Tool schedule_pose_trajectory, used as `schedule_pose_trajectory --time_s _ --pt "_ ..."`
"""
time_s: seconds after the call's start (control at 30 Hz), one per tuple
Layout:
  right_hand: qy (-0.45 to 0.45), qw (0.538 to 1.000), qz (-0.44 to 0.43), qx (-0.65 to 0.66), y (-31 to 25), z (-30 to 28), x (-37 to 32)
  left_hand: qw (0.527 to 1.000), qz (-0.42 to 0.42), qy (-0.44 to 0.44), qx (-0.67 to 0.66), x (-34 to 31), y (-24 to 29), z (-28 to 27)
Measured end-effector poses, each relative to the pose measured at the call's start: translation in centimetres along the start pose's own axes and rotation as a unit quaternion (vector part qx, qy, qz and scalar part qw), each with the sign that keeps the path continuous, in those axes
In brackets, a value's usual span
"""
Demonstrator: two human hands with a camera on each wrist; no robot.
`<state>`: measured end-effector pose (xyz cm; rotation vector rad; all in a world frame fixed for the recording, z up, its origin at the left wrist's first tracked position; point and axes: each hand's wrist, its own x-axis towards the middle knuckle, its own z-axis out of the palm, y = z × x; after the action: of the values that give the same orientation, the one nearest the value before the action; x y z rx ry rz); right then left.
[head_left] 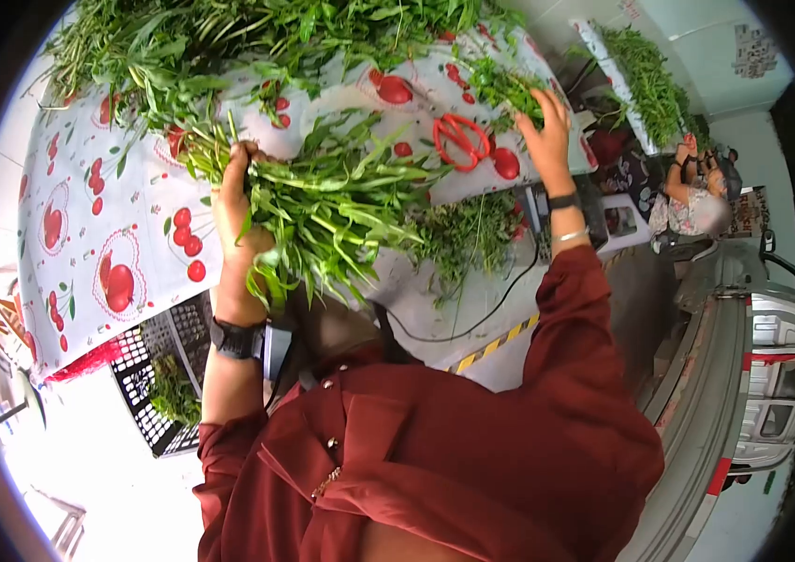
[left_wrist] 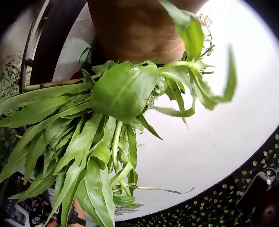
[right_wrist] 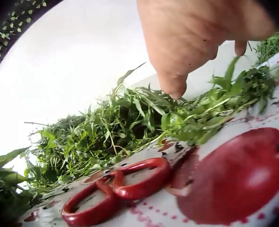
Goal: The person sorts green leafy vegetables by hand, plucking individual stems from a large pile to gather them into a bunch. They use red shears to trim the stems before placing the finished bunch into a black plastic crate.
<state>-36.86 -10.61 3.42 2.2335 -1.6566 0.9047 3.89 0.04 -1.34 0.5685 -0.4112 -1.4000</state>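
A large bunch of long-leaved greens [head_left: 341, 201] is gripped around its stems by my left hand [head_left: 235, 192]. In the left wrist view its leaves [left_wrist: 82, 151] spread below the wrist and hide the fingers. My right hand [head_left: 549, 142] reaches over the table's right end, thumb apart from the extended fingers. Just beside those fingers lies a small bunch of greens [head_left: 507, 86] on the cloth. A pair of red-handled scissors [head_left: 460, 142] rests on the tablecloth [head_left: 140, 201], left of the right hand; in the right wrist view the loops of its handles face the camera.
A big heap of greens [head_left: 257, 37] covers the table's far side. Below the front edge are a black plastic crate [head_left: 149, 375], trimmings [head_left: 472, 234] and a black cable [head_left: 472, 332]. Further right, a tray of greens [head_left: 646, 84] stands near another person [head_left: 692, 201].
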Motion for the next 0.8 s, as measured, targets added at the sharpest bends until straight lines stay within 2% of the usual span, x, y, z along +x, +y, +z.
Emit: schedule_pose_trajectory --time_s 0.07,0.13,0.17,0.23,0.33,0.4,0.47,0.5,0.53,0.63,0.67,0.8 --pt "-0.001 0.998 0.060 -0.020 0.8 -0.6 -1.1 1.000 0.012 0.024 -0.014 -0.6 0.1 1.1" --pt "-0.013 0.991 0.135 -0.003 1.6 -0.8 -1.6 1.000 0.016 0.009 -0.021 -0.4 0.1 1.0" --pt "-0.009 0.991 0.133 -0.003 2.3 -0.6 -1.5 0.999 0.028 0.020 -0.001 -0.4 0.1 1.2" --pt "-0.023 0.981 0.183 0.059 3.8 -0.1 -1.2 0.999 0.016 -0.004 -0.027 -0.4 0.1 1.0" --pt "-0.055 0.980 0.189 0.038 4.3 0.8 0.8 0.999 0.012 0.023 -0.022 -0.9 0.3 1.9" --pt "-0.033 0.985 0.170 0.002 4.0 1.6 2.4 0.999 0.013 0.030 -0.015 -0.8 0.3 1.7" --pt "-0.109 0.990 0.089 -0.008 3.8 2.4 4.9 0.999 0.022 0.020 -0.019 -0.6 0.1 1.4" --pt "-0.032 0.998 0.021 -0.050 2.3 2.8 5.5 0.999 0.023 0.034 -0.018 -0.6 0.0 1.3" --pt "-0.029 0.998 0.020 -0.049 0.8 3.0 6.4 0.999 0.025 0.032 -0.017 -0.6 -0.1 1.3" --pt "-0.129 0.987 0.009 0.093 -0.7 5.0 9.1 0.999 0.013 0.045 -0.013 -0.8 0.2 1.7" --pt "-0.177 0.979 0.018 0.103 -1.0 5.6 9.6 0.999 0.015 0.041 -0.024 -0.8 0.1 1.7" --pt "-0.156 0.987 0.036 0.026 -1.5 7.8 9.8 0.998 0.022 0.050 -0.003 -0.8 0.1 1.6"
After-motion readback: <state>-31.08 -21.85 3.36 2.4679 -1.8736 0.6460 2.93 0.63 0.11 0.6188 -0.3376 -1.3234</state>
